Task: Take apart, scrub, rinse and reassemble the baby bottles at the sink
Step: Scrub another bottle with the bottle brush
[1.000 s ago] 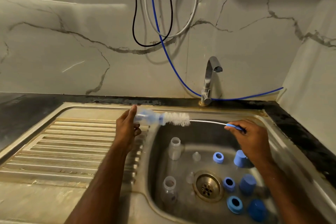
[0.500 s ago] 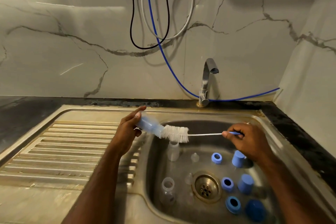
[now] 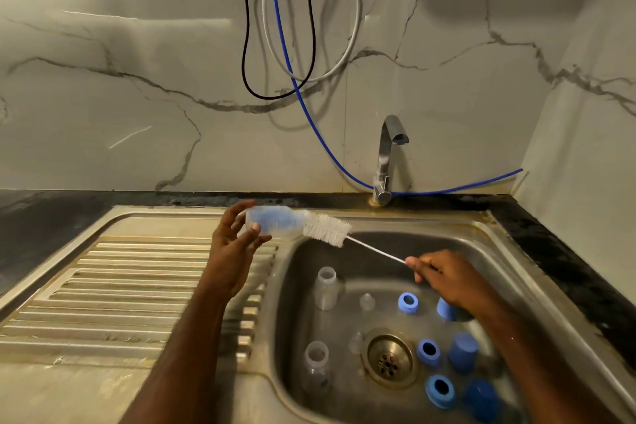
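- Since a moment ago the bottle brush has gone deeper into the bottle: its blue tip now shows through the clear wall and only the white bristles stick out of the mouth, where before most of the head sat outside.
- Meanwhile the bottle has levelled out, lying nearly horizontal above the line where the drainboard meets the sink.
- My left hand holds the bottle's base end, thumb pressed on the near side and fingers curled behind it.
- My right hand pinches the brush's thin wire stem at its far end, over the basin; the handle is hidden in my fist.
- I judge this as mid-scrub on one bottle, with rinsing and reassembly not yet begun.
- Translucent, slightly cloudy plastic makes up the bottle; it looks light and probably slippery when wet.
- White bristles are stiff and splayed, and the twisted wire stem looks springy, so it may flick water.
- Down in the steel basin two more clear bottles stand upright with open mouths, near the brass-coloured drain.
- Blue collar rings and blue caps lie scattered to the right of the drain, with small clear teats between them and the bottles.
- No water runs from the tap.
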`<control>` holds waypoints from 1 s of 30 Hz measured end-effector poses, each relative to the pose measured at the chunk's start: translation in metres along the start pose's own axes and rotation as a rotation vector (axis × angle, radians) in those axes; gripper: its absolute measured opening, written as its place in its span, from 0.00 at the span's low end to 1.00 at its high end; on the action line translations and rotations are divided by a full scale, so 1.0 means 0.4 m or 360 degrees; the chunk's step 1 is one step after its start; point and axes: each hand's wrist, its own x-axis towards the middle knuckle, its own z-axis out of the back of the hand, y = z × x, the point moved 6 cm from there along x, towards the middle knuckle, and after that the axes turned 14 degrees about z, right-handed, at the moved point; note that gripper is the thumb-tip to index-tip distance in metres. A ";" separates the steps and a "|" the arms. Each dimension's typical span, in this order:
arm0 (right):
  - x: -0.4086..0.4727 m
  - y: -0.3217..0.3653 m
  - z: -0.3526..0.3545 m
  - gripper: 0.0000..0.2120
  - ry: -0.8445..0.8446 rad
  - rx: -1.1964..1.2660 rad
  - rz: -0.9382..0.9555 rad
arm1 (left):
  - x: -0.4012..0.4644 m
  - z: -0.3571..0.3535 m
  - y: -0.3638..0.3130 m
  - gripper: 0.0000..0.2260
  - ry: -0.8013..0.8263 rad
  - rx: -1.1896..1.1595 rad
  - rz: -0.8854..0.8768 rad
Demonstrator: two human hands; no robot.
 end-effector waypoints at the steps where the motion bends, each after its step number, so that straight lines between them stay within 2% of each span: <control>1: 0.001 -0.001 0.004 0.20 -0.0003 -0.0044 0.0011 | -0.005 0.004 -0.003 0.21 -0.0033 0.0176 -0.0053; 4: -0.002 -0.007 0.029 0.16 -0.0102 -0.0064 0.0092 | -0.011 -0.011 -0.010 0.22 -0.0106 0.0813 -0.0171; 7: -0.008 -0.005 0.039 0.07 -0.0031 0.0024 0.0171 | 0.005 -0.024 -0.015 0.27 -0.0151 0.1408 -0.0329; 11: -0.008 0.010 0.049 0.09 0.0010 -0.0292 0.0212 | 0.011 -0.042 0.009 0.32 -0.0056 0.1785 -0.0397; 13: -0.010 0.002 0.053 0.10 0.0002 -0.0586 0.0131 | 0.007 -0.043 0.005 0.31 -0.0134 0.1831 -0.0434; 15: -0.019 -0.014 0.071 0.09 -0.0096 -0.0609 -0.0002 | 0.003 -0.022 -0.015 0.32 -0.0371 0.1776 -0.0467; 17: -0.029 -0.026 0.074 0.06 -0.0188 -0.0409 -0.0048 | 0.002 0.007 -0.023 0.32 -0.0542 0.1652 -0.0394; 19: -0.031 -0.041 0.055 0.05 -0.0109 -0.0115 -0.0089 | 0.004 0.022 -0.010 0.31 -0.0615 0.1561 -0.0321; 21: -0.033 -0.055 0.042 0.08 -0.0014 0.0166 -0.0129 | 0.006 0.050 -0.006 0.30 -0.0762 0.1308 -0.0265; 23: -0.043 -0.066 0.054 0.10 0.0000 0.0272 -0.0174 | 0.005 0.100 -0.013 0.29 -0.0962 0.0947 -0.0159; 24: -0.049 -0.071 0.062 0.10 -0.0038 0.0302 -0.0196 | 0.006 0.115 -0.013 0.29 -0.1016 0.0892 -0.0104; 26: -0.051 -0.066 0.062 0.09 -0.0075 0.0323 -0.0203 | 0.010 0.107 -0.004 0.29 -0.0994 0.0981 -0.0028; 30: -0.026 -0.004 0.017 0.08 -0.0043 0.0421 -0.0138 | 0.028 0.003 0.057 0.27 -0.0723 0.1151 0.0082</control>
